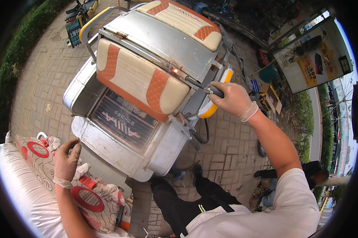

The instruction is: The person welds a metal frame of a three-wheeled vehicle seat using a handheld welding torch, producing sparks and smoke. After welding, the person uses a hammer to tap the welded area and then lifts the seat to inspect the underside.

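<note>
My right hand (232, 99), in a thin pale glove, is closed around the black grip of what looks like a welding torch (194, 82). Its tip glows orange against the metal frame at the right end of a cream and orange padded seat (143, 79). That seat belongs to a silver metal vehicle body (159, 35). At lower left my gloved left hand (67, 160) is raised, fingers loosely bent with thumb and forefinger apart, and nothing shows in it. It hovers beside a patterned cushion cover (32, 150) and the body's near metal edge.
A second padded seat (187, 20) sits behind the first. Yellow-ended rails (216, 95) stick out at the right. An open cardboard box (272, 97) and a sign panel (313, 55) stand farther right. Another person (305, 174) is low down at the right.
</note>
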Action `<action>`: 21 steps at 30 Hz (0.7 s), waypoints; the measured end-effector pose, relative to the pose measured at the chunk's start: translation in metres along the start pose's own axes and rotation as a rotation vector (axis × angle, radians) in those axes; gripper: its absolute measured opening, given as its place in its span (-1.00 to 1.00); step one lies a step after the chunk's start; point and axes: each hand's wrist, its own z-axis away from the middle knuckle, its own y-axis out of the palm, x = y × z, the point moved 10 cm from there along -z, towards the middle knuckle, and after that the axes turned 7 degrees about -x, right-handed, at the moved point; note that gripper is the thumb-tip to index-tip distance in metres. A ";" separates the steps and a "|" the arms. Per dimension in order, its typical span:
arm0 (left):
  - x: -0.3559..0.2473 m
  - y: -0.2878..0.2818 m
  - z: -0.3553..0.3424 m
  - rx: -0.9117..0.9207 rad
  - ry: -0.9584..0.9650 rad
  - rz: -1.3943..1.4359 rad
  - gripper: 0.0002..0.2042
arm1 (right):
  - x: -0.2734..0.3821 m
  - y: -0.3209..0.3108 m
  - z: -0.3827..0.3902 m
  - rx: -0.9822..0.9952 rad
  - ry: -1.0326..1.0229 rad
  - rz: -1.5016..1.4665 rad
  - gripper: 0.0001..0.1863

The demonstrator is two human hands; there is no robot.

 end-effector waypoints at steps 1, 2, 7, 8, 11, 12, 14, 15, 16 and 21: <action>0.000 0.000 0.000 0.000 0.002 -0.002 -0.59 | 0.000 0.002 -0.001 0.006 0.004 -0.012 -0.68; 0.000 0.000 0.000 -0.001 0.002 0.004 -0.59 | 0.000 0.004 -0.002 0.012 0.011 -0.007 -0.68; 0.001 0.001 0.000 0.000 -0.002 0.021 -0.58 | 0.001 0.006 -0.006 0.007 0.011 -0.015 -0.67; 0.000 0.001 0.000 0.003 0.003 0.013 -0.58 | 0.001 0.007 -0.006 0.017 0.015 0.000 -0.67; -0.002 0.000 0.000 0.005 0.016 -0.006 -0.58 | 0.001 0.008 -0.008 0.037 0.021 0.018 -0.66; -0.002 0.000 0.000 0.004 0.020 -0.009 -0.58 | 0.001 0.008 -0.009 0.047 0.028 0.023 -0.66; -0.003 0.000 0.000 0.001 0.024 -0.003 -0.58 | 0.001 0.008 -0.009 0.059 0.031 0.033 -0.65; -0.003 0.000 0.000 -0.001 0.024 0.005 -0.58 | 0.002 0.008 -0.009 0.062 0.027 0.038 -0.65; -0.002 0.000 0.000 -0.007 0.006 -0.002 -0.59 | 0.003 0.008 -0.010 0.058 0.016 0.036 -0.65; -0.004 0.000 0.001 0.001 0.017 0.004 -0.59 | 0.003 0.008 -0.010 0.047 -0.003 0.079 -0.62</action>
